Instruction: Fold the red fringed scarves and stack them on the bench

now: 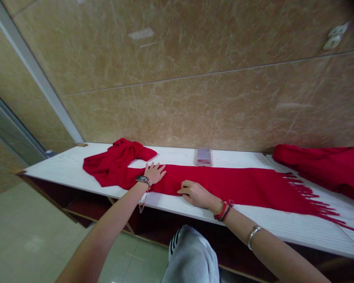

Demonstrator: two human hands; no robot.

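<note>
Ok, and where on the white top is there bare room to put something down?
Free: the white top's left end, beyond the bunched scarf; also the back strip between the small flat object and right-hand red cloth. Crowded: mid-scarf, with left hand and right hand.

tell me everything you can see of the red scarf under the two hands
The scarf is plain deep red, apparently soft woven cloth. It lies along the white counter, flat and fairly smooth from the middle to its right end, where a twisted fringe splays out. Its left end is a crumpled heap. The left hand rests spread on it; the right hand, fingers curled, is at its near edge.
</note>
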